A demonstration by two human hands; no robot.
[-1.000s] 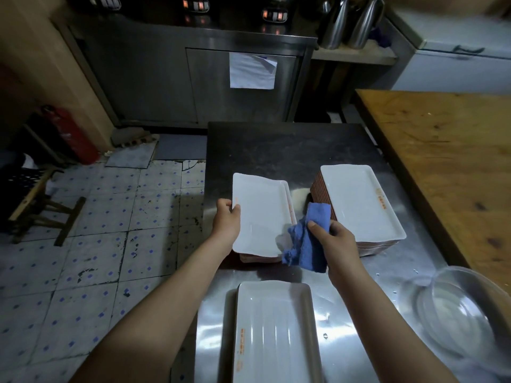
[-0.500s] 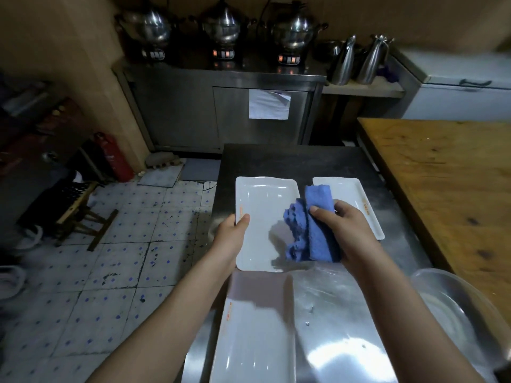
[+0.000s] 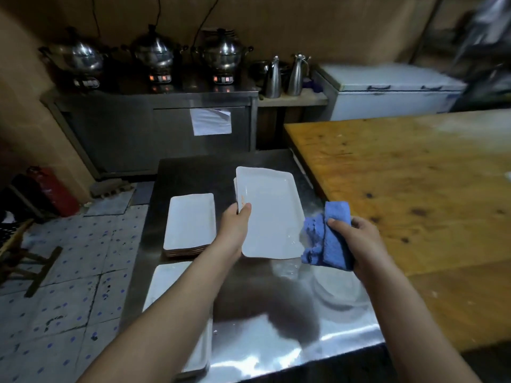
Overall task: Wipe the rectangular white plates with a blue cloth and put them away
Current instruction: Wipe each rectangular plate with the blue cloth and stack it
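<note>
Desk: steel desk carries a plate stack at left and a nearer stack by the left forearm.
Held plate: rectangular white plate now sits right of the left stack; half a second ago it was central, under the cloth. Layered edges under its far corner suggest another stack.
Cloth: blue cloth has come off the plate and is just beside its right edge.
Left hand: fingers pinch the plate's left edge.
Right hand: fingers bunch the cloth.
Reading: wipe probably finished, stacking next.
</note>
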